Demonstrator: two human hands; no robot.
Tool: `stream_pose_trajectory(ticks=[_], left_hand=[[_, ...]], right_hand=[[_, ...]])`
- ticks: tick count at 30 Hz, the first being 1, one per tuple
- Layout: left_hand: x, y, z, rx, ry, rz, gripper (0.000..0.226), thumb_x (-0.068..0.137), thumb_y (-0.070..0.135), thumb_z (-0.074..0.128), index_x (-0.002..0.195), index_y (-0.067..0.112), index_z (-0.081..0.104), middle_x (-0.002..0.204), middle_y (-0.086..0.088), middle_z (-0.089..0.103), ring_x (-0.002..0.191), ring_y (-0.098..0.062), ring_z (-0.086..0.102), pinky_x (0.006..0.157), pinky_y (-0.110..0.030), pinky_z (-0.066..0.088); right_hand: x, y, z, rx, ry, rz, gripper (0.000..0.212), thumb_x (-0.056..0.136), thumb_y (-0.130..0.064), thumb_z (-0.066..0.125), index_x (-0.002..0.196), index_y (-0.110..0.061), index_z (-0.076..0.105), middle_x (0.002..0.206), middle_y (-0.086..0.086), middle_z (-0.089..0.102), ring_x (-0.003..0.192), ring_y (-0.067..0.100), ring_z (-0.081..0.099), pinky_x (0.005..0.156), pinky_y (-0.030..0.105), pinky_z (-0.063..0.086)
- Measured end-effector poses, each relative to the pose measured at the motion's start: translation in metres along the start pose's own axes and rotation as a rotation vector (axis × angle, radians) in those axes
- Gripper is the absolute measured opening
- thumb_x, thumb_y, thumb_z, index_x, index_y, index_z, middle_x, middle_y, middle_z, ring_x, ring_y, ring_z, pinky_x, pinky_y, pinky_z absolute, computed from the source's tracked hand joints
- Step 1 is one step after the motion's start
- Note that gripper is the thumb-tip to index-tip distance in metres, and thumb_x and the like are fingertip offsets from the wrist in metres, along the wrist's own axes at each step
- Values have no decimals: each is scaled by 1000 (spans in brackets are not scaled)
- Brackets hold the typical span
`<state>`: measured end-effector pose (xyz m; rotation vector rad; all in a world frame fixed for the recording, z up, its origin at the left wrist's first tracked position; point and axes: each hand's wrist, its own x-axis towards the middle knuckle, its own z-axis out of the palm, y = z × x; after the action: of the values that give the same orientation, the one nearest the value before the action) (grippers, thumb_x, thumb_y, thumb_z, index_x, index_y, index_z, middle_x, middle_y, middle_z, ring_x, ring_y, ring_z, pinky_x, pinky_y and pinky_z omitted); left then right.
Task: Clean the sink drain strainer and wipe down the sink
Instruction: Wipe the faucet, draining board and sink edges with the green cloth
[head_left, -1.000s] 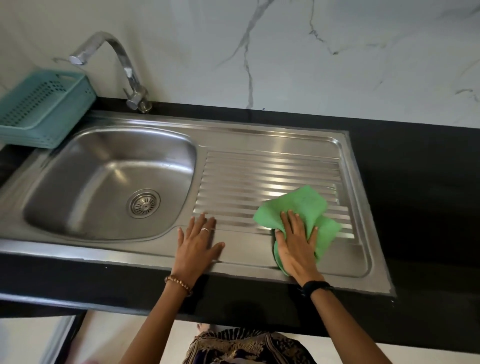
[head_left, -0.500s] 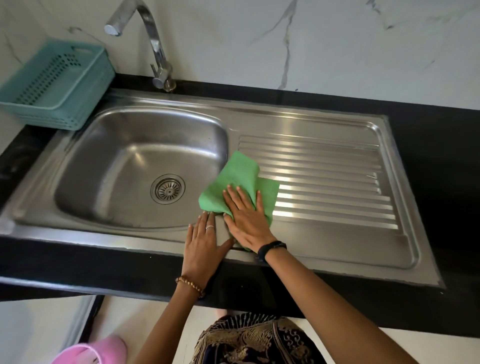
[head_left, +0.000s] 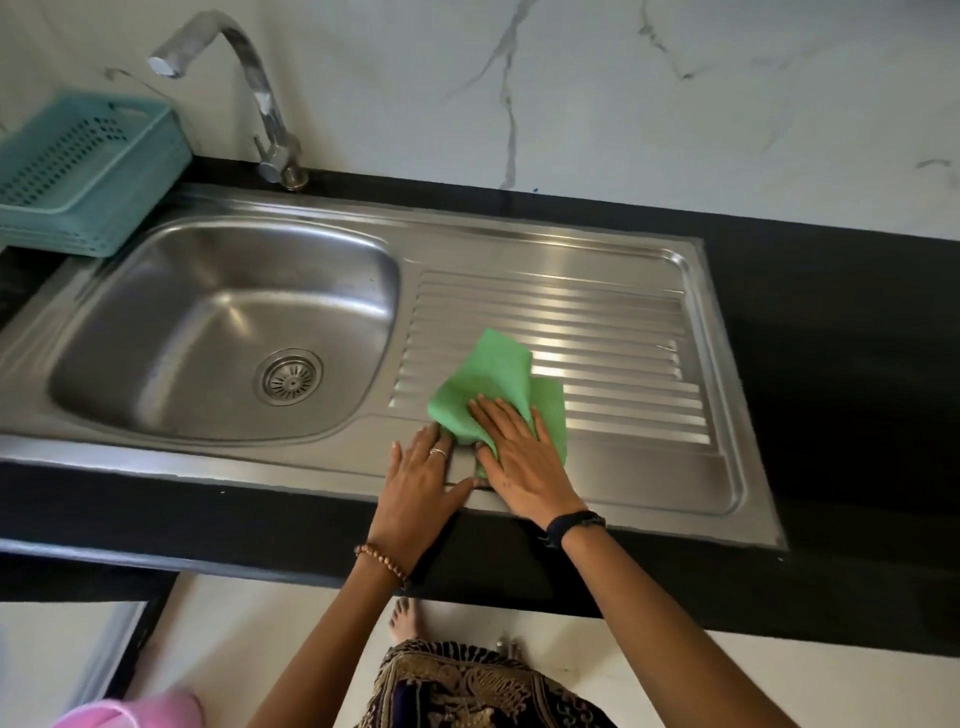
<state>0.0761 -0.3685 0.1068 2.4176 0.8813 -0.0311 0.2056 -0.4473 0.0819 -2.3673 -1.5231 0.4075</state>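
Note:
A steel sink with a ribbed drainboard is set in a black counter. The round metal drain strainer sits in the basin floor. My right hand presses flat on a green cloth at the drainboard's near left corner. My left hand rests flat on the sink's front rim, fingers apart, its fingertips touching the cloth's edge.
A chrome tap stands behind the basin. A teal plastic basket sits on the counter at far left. The black counter extends to the right. A pink object lies on the floor below.
My right hand slid the cloth left across the drainboard to the basin's edge, then back a little to the right. My left hand stayed on the front rim.

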Motion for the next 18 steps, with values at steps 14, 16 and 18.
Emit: stream_pose_trajectory(ticks=[14, 16, 18], left_hand=[[-4, 97, 55, 96, -151, 204, 46, 99, 31, 30, 144, 26, 23, 157, 0, 13, 145, -17, 6, 118, -44, 3], [-5, 90, 55, 72, -126, 183, 47, 98, 32, 32, 144, 25, 23, 157, -1, 13, 146, -17, 5, 118, -41, 2], [-7, 79, 53, 81, -98, 163, 48, 98, 33, 33, 144, 24, 23, 157, -2, 12, 146, -18, 4, 118, -40, 1]], right_hand=[[-103, 134, -66, -7, 64, 484, 57, 100, -30, 23, 149, -13, -2, 160, 2, -2, 147, 15, -1, 118, 37, 2], [-112, 130, -65, -59, 72, 506, 58, 100, -30, 24, 149, -9, 0, 159, 6, 1, 147, 17, 2, 118, 37, 3], [-120, 124, -61, -102, 72, 518, 58, 100, -30, 24, 148, -7, 2, 159, 9, 4, 147, 19, 4, 119, 39, 4]])
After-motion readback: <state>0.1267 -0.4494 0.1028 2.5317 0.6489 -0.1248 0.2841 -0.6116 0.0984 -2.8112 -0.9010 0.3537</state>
